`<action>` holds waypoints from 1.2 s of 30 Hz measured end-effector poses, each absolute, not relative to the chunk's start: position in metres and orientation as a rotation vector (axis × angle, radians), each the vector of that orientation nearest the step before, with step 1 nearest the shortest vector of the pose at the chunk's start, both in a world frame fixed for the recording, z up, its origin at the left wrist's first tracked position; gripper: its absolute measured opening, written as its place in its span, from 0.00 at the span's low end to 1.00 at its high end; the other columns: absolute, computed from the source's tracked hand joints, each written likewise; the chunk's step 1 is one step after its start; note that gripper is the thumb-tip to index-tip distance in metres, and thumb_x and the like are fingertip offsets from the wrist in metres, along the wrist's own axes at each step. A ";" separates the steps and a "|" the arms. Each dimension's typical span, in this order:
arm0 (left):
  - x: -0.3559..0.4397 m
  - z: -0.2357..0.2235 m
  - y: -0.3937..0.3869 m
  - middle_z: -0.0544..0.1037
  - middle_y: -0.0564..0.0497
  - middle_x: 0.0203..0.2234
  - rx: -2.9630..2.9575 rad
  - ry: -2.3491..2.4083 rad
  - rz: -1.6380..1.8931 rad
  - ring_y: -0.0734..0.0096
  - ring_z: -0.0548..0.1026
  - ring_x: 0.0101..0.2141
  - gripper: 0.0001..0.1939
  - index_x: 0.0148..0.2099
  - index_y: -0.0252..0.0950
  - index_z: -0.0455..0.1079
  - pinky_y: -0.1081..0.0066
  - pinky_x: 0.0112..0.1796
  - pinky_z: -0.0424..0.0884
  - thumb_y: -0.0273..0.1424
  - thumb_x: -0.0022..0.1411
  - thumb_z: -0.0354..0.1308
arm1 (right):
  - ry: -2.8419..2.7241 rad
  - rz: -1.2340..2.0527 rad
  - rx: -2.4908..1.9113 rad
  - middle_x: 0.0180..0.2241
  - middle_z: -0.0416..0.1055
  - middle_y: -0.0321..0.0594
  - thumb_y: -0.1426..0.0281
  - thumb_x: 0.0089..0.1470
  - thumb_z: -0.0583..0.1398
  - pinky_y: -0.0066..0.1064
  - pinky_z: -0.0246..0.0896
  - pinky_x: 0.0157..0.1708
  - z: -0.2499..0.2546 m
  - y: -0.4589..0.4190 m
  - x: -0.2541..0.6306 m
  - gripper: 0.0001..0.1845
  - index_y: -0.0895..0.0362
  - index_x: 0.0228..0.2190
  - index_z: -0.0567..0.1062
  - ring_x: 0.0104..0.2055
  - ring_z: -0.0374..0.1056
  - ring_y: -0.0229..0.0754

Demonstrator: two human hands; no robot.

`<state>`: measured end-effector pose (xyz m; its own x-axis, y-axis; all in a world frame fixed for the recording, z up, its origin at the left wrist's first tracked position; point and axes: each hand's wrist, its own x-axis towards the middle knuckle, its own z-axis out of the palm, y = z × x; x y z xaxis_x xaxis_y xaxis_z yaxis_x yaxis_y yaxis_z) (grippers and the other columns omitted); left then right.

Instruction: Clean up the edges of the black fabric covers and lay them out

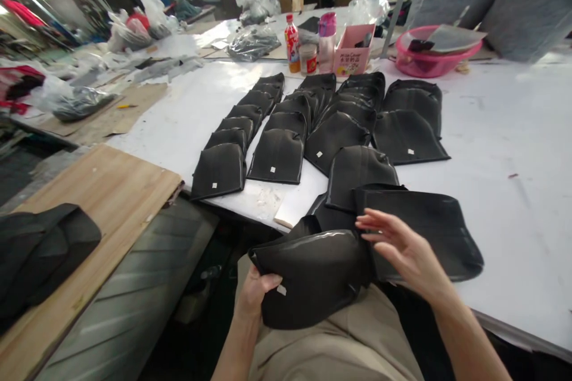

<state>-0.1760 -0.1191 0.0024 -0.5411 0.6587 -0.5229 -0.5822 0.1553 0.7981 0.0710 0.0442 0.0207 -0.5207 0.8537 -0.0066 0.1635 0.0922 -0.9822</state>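
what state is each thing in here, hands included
left hand: closed on the held black piece's edge
right hand: open, gripping nothing
held black piece: tilted, above the lap
rows of black pieces: overlapping on the table
red-capped bottle: upright, capped
purple-topped bottle: upright, lid on
pink box: open-topped
pink basin: upright, holding things
dark cloth: folded over

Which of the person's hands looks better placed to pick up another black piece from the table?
Probably the right hand: it looks open and free, close to a black piece on the table. The left hand holds a white-tagged piece.
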 end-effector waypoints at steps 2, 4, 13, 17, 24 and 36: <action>-0.178 0.003 -0.123 0.82 0.48 0.29 0.093 1.476 1.615 0.56 0.81 0.32 0.21 0.36 0.33 0.76 0.61 0.35 0.78 0.25 0.33 0.67 | -1.676 1.705 -1.038 0.50 0.75 0.44 0.61 0.51 0.68 0.40 0.70 0.49 0.015 0.025 0.055 0.27 0.50 0.53 0.71 0.50 0.73 0.50; -0.180 0.003 -0.128 0.82 0.48 0.31 0.103 1.538 1.646 0.55 0.81 0.33 0.22 0.39 0.33 0.76 0.61 0.35 0.78 0.27 0.35 0.66 | -1.505 1.849 -1.095 0.41 0.77 0.41 0.62 0.47 0.71 0.35 0.71 0.43 0.012 0.013 0.043 0.21 0.53 0.42 0.75 0.43 0.74 0.47; -0.219 0.006 -0.139 0.78 0.42 0.48 0.778 1.689 1.604 0.54 0.76 0.50 0.27 0.56 0.36 0.68 0.56 0.51 0.73 0.30 0.52 0.64 | -1.416 2.165 -0.971 0.27 0.66 0.31 0.64 0.48 0.70 0.24 0.57 0.28 0.031 0.006 0.027 0.15 0.57 0.31 0.71 0.29 0.60 0.34; -0.226 0.036 -0.132 0.70 0.41 0.59 1.303 1.740 1.622 0.51 0.65 0.61 0.30 0.60 0.39 0.66 0.50 0.62 0.57 0.32 0.55 0.65 | -1.695 2.056 -0.918 0.25 0.59 0.30 0.66 0.51 0.68 0.24 0.52 0.26 0.042 0.004 0.014 0.14 0.57 0.27 0.68 0.27 0.55 0.33; -0.231 0.056 -0.123 0.79 0.47 0.47 1.328 1.613 0.677 0.57 0.77 0.46 0.36 0.63 0.41 0.66 0.65 0.48 0.71 0.38 0.52 0.70 | -1.835 1.890 -0.903 0.24 0.60 0.32 0.66 0.53 0.65 0.25 0.50 0.24 0.056 0.005 0.027 0.11 0.57 0.25 0.69 0.26 0.55 0.34; -0.234 0.040 -0.165 0.77 0.47 0.24 0.555 1.460 0.995 0.68 0.73 0.23 0.11 0.31 0.32 0.78 0.72 0.25 0.67 0.36 0.52 0.69 | -1.646 1.673 -1.197 0.24 0.64 0.33 0.61 0.50 0.68 0.27 0.57 0.25 0.032 0.009 0.033 0.13 0.54 0.28 0.71 0.27 0.60 0.39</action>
<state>-0.2338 -0.1646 0.0401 -0.1631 0.8181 -0.5514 -0.2143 0.5162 0.8292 0.0329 0.0091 0.0319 -0.4872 0.8403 -0.2376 0.2236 -0.1430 -0.9641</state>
